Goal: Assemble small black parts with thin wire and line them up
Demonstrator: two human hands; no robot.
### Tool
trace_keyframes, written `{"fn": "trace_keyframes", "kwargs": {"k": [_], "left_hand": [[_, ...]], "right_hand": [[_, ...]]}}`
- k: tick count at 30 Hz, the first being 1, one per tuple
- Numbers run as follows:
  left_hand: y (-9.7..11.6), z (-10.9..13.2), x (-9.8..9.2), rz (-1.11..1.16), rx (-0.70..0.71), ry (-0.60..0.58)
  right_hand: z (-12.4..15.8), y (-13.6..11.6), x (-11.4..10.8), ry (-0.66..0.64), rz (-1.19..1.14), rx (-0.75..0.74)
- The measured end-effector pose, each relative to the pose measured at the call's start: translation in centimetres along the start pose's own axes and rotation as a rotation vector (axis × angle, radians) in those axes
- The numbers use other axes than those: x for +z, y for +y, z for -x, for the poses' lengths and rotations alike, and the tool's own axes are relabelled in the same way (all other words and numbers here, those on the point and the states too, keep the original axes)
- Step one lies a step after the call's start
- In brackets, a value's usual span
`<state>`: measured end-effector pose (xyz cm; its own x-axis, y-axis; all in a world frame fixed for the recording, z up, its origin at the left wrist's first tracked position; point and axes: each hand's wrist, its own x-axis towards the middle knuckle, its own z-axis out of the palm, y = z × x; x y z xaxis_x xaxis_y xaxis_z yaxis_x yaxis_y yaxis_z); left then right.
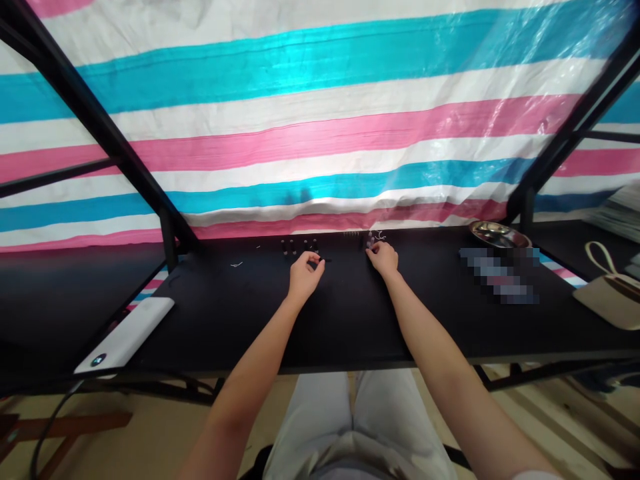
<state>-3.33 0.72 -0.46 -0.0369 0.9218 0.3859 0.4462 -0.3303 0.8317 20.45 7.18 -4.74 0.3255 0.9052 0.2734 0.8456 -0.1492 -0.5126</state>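
Observation:
Near the back of the black table, my left hand [305,277] pinches a small dark stick-like piece [325,259] between thumb and fingertips. Just behind it stand several small dark cylinders [293,247] with lighter ends, set in a loose row. My right hand [384,259] is closed, its fingertips down among a few small greyish pieces [371,240]. Whatever lies between those fingertips is too small to make out. Beside them are thin white curled bits [381,235], and a row of tiny pale pieces [351,233] lies to their left.
The black table [225,327] has a white power bank-like device [133,333] with a cable at left. A shiny metal dish [500,235] sits at back right, by a blurred-out object [500,277]. Farther right is a beige pouch [607,297]. Striped sheeting [320,127] hangs behind.

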Motion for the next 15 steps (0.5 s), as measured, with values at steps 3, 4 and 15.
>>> {"fn": "trace_keyframes", "kwargs": {"k": [3,4,15], "left_hand": [[0.3,0.3,0.2,-0.013,-0.002,-0.023],[0.4,0.4,0.3,-0.040,0.008,-0.033],[1.0,1.2,0.8,-0.113,0.048,-0.095]], "right_hand": [[0.1,-0.1,-0.1,0.005,0.006,-0.006],[0.1,-0.1,-0.1,0.006,0.008,-0.009],[0.2,-0.1,0.0,0.007,0.018,-0.041]]}}
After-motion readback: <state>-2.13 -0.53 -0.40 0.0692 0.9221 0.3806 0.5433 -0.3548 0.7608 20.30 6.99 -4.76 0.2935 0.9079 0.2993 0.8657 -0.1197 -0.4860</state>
